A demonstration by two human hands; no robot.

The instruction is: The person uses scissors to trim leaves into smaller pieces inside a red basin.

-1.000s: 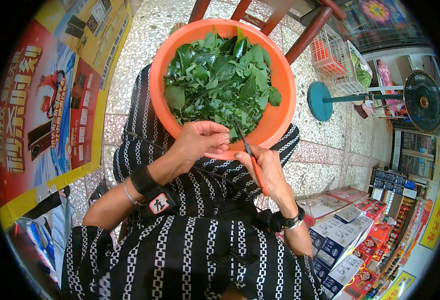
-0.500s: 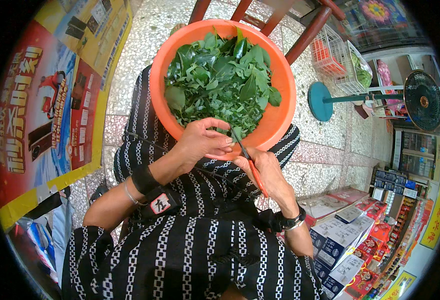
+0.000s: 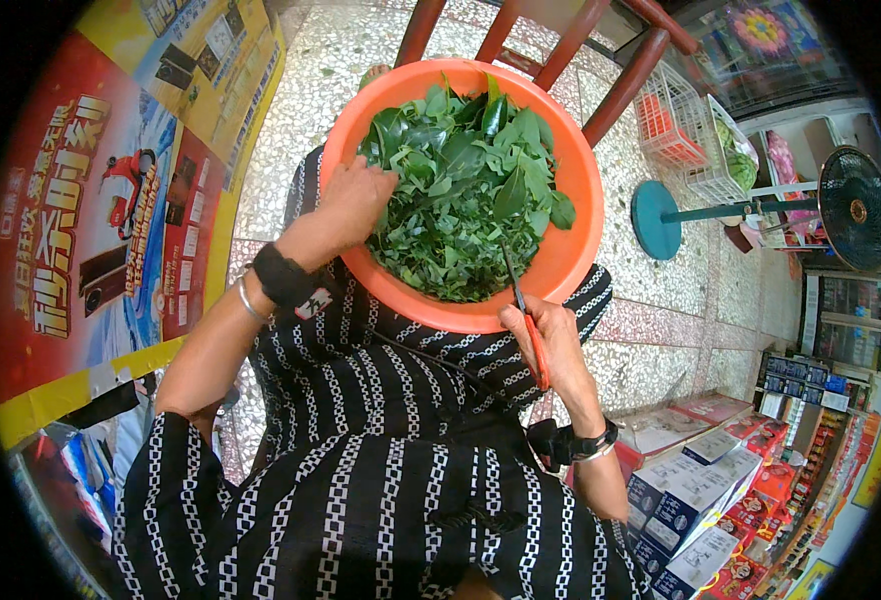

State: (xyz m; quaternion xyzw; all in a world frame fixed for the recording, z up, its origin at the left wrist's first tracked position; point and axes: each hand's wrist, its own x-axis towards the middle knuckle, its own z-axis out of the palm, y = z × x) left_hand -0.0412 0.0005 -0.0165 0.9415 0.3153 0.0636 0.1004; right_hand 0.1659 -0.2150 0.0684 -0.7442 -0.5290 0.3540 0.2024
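Note:
An orange plastic basin (image 3: 583,200) sits on my lap, filled with green leaves (image 3: 461,150). Whole leaves lie toward its far side, while finely cut pieces (image 3: 441,260) gather at the near side. My left hand (image 3: 353,205) is over the basin's left rim, at the edge of the whole leaves. Its fingers are curled, and whatever they pinch is hidden. At the near right rim, my right hand (image 3: 551,335) grips orange-handled scissors (image 3: 535,345). Their dark blades point away from me over the cut pieces, with no leaf between them.
A reddish wooden chair (image 3: 626,85) stands beyond the basin. To the right are white plastic crates (image 3: 673,115), a fan (image 3: 854,208) on a teal base and stacked boxes (image 3: 696,480). A large printed poster board (image 3: 91,220) stands at the left, on a speckled floor (image 3: 311,80).
My left hand has moved from beside the scissors, at the near rim, to the leaves at the basin's left. My right hand still holds the scissors, now slightly farther right. The view has shifted a little.

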